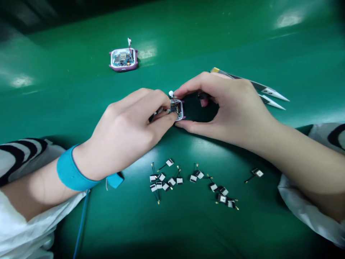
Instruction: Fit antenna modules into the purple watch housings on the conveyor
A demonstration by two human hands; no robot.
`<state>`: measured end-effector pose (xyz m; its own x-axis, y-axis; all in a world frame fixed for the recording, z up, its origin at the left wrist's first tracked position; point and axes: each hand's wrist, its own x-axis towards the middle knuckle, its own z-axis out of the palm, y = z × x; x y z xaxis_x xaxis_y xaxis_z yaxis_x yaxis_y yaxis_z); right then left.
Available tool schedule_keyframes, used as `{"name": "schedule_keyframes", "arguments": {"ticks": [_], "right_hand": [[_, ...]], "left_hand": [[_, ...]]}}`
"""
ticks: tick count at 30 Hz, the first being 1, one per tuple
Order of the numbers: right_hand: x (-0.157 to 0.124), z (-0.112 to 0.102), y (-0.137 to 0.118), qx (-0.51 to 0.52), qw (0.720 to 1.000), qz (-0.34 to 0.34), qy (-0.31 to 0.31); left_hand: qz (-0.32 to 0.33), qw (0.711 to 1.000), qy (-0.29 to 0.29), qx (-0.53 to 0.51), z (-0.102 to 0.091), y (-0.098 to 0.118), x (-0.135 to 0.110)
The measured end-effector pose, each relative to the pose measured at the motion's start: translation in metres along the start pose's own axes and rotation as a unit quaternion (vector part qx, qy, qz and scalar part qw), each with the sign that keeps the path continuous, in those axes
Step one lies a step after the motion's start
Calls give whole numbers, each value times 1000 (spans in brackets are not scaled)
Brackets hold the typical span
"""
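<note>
My left hand (132, 126) pinches a small purple-cased device (177, 109) with its circuit board exposed, fingers closed on its left side. My right hand (229, 108) grips the same device from the right with thumb below and forefinger above. It also carries a pair of tweezers (269, 95) whose tips point away to the right. A small white part (170, 93) sticks up from the device on a wire. Both hands hover just above the green mat (242, 43). A blue wrist strap (71, 171) with a cord circles my left wrist.
A second open purple-cased device (123, 59) with a wired plug lies farther back on the mat. Several small white square parts with thin leads (188, 181) are scattered on the mat in front of my hands; one (256, 173) lies apart to the right.
</note>
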<state>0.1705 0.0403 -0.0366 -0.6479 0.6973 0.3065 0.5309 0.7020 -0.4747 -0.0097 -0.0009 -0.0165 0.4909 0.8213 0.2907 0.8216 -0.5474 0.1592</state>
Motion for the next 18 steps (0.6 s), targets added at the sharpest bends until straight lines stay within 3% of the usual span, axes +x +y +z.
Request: {"name": "schedule_keyframes", "arguments": {"ticks": [3, 14, 18], "right_hand": [[0, 0, 0, 2, 1000, -3, -2], [-2, 0, 6, 57, 998, -16, -11], [-4, -8, 9, 59, 997, -22, 39]], "left_hand": [[13, 999, 30, 5, 2, 0, -2], [28, 998, 47, 32, 2, 2, -2], [35, 998, 49, 3, 3, 2, -1]]}}
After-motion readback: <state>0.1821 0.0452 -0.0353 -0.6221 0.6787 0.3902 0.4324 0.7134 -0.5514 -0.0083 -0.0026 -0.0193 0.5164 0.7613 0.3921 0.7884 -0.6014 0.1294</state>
